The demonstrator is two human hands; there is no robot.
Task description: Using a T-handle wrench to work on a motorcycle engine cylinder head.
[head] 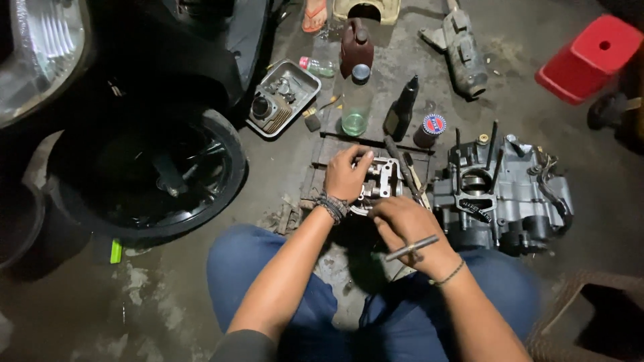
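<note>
The left hand (344, 175) grips the top of a metal cylinder head (380, 182) lying on the floor (168, 295) between the knees. The right hand (407, 231) is closed around a T-handled tool (411, 248) just below it. Beside them sits 1 engine block (500, 194) (studs upright), with 2 bottles (355, 100) beyond.

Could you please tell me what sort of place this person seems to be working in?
Most likely a small motorcycle repair workshop: an engine block sits on the stained concrete floor, a scooter wheel stands at the left, and a metal tray holds small parts.
</note>
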